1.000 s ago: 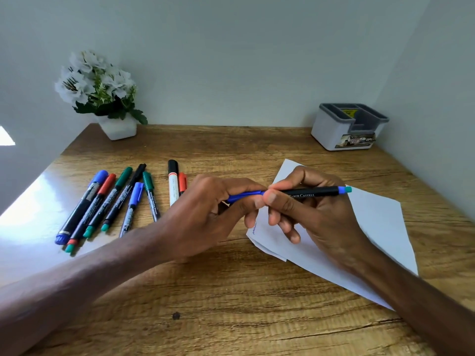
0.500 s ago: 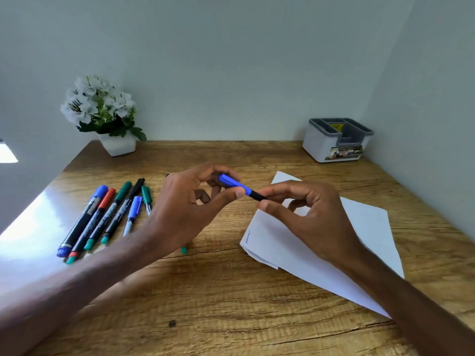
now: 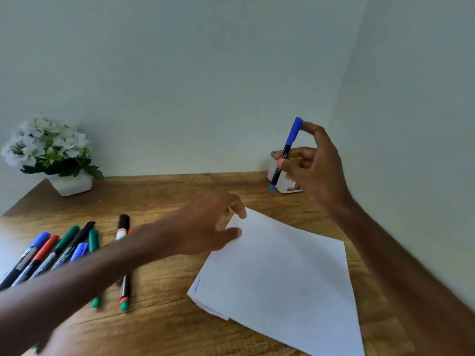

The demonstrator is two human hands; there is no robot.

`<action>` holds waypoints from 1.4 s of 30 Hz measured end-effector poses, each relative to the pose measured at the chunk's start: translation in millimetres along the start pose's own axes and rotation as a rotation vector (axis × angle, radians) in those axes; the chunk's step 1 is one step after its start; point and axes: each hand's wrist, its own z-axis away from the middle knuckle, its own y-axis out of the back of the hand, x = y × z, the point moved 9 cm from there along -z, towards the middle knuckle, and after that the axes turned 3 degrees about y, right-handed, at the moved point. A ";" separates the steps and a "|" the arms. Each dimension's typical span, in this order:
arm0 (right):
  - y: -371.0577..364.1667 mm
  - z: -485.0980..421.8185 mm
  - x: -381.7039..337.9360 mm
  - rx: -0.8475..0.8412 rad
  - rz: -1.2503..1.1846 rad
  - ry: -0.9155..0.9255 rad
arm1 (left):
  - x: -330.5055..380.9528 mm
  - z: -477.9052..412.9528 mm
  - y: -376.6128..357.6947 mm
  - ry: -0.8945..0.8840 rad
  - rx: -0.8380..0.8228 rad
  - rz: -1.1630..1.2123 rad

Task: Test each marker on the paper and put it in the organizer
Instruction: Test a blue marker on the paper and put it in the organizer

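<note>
My right hand [image 3: 317, 170] pinches a capped blue marker [image 3: 285, 151] almost upright, cap at the top, in front of the white organizer [image 3: 284, 183] at the back right, which it mostly hides. My left hand [image 3: 210, 224] hovers with relaxed fingers at the far left corner of the white paper [image 3: 282, 278]; I cannot tell whether it touches the sheet. A short blue mark shows near the paper's left edge. Several capped markers [image 3: 56, 250] lie in a row on the left, partly under my left forearm.
The wooden desk [image 3: 159, 322] ends at a back wall and a right wall. A white pot of white flowers [image 3: 51, 155] stands at the back left. A black-capped white marker [image 3: 122, 227] and a red-and-green one [image 3: 125, 294] lie beside the row.
The two hands have parted. My right hand has lifted the capped blue marker up and back toward the organizer. My left hand has let go and lowered to the paper's corner.
</note>
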 end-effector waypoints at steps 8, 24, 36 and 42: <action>31.3 -69.1 36.1 0.178 0.147 0.110 | -4.5 -56.8 -43.1 -0.048 -0.258 -0.091; 4.5 -55.9 84.7 0.102 0.401 0.136 | -14.9 -57.7 -52.2 -0.053 -0.244 -0.079; -31.1 -25.8 -15.6 0.163 0.465 0.638 | -21.0 -40.2 -26.5 -0.051 -0.055 -0.082; -126.0 31.5 -60.9 -0.299 0.379 0.735 | -74.9 4.3 16.5 0.080 0.141 -0.100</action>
